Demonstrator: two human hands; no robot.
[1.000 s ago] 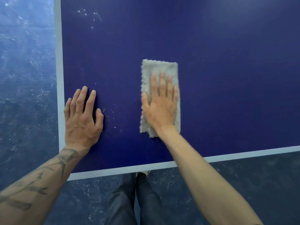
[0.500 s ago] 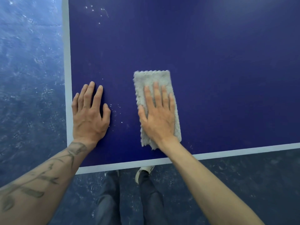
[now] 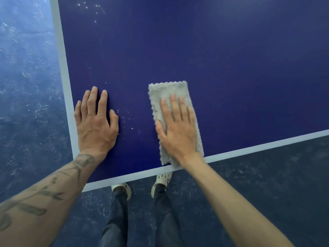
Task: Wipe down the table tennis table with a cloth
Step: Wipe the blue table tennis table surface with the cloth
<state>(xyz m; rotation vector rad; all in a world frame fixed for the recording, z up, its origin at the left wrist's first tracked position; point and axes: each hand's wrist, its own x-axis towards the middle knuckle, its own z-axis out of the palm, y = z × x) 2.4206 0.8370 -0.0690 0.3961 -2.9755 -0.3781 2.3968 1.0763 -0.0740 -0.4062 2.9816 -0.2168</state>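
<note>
A person's right hand [image 3: 178, 132] presses flat, fingers straight, on a grey cloth [image 3: 168, 93] lying at the near edge of a dark blue table [image 3: 231, 59]. The left hand [image 3: 96, 122] rests open on the table by its corner, beside white specks [image 3: 128, 118], possibly dust.

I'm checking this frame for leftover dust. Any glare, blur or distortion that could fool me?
Head view: faint pale sheen on the table toward its upper right; right hand and cloth slightly soft, left hand sharper; specks between the hands read clearly; the wide lens slants the white edge lines.
</note>
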